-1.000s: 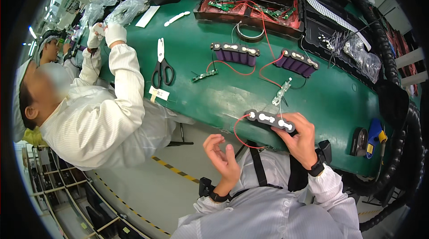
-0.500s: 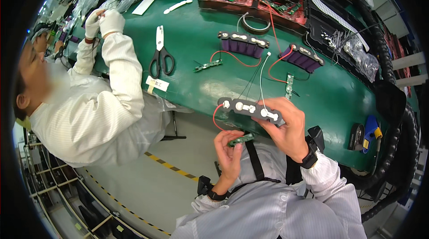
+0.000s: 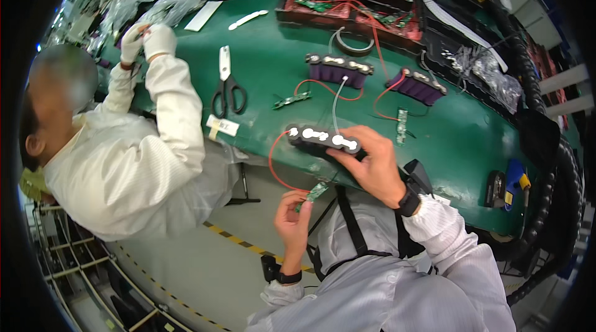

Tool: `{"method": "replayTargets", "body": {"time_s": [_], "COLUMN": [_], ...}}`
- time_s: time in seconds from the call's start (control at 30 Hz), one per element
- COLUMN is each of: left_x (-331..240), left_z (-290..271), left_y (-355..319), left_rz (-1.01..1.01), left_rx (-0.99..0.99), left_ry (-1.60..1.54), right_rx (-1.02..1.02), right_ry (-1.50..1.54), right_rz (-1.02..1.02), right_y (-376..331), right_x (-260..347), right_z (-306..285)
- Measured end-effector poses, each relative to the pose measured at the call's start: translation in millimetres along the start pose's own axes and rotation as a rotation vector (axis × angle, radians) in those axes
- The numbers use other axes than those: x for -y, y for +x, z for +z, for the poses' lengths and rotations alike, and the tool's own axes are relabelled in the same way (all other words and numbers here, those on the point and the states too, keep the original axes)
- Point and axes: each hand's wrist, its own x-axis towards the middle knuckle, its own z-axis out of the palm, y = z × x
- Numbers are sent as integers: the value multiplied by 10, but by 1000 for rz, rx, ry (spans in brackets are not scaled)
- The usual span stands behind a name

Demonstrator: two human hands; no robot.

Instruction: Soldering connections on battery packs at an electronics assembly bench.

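Observation:
My right hand (image 3: 375,164) grips the right end of a battery pack (image 3: 323,138), a row of cells with a dark holder and shiny metal tabs on top. A white wire stands up from the pack. From its left end a red wire (image 3: 271,161) loops down to a small green circuit board (image 3: 317,192). That board is pinched between the fingertips of my left hand (image 3: 293,215), just off the table's near edge. Two more packs with purple cells, a middle one (image 3: 338,72) and a right one (image 3: 417,87), stand farther back, each wired to its own board.
Black-handled scissors (image 3: 226,84) lie left on the green table (image 3: 267,46). A tape roll (image 3: 355,41) rests by a black tray (image 3: 347,18) of wired boards. At right are a blue-and-yellow tool (image 3: 514,184) and thick black hoses. A gloved co-worker (image 3: 143,139) sits at left.
Both my hands have shifted left with the battery pack and its board. The board is now tilted more upright, and the red wire spreads in a wider loop.

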Motion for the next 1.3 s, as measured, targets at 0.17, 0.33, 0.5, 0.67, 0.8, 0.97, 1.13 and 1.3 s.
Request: {"method": "replayTargets", "body": {"time_s": [0.17, 0.33, 0.5, 0.67, 0.8, 0.97, 1.13, 1.3], "left_x": [-35, 26, -63, -149, -264, -441, -315, -324], "left_z": [-44, -136, -79, -66, -17, 127, 133, 179], "left_y": [79, 123, 189, 243, 260, 296, 405, 385], "left_rz": [-5, -75, -89, -81, -66, 24, -56, -179], "left_rx": [-9, 30, 32, 21, 38, 21, -42, -22], "left_ry": [51, 9, 4, 27, 23, 104, 33, -20], "right_rx": [-7, -11, 7, -10, 2, -17, -13, -12], "right_ry": [36, 55, 18, 20, 8, 44, 64, 45], "right_rz": [6, 22, 25, -8, -1, -12, 60, 25], "right_y": [-13, -32, -19, 4, 5, 17, 20, 38], "right_x": [-79, -139, -165, -152, -163, -147, -158, -252], "right_z": [55, 39, 16, 11, 3, 5, -20, -51]}}
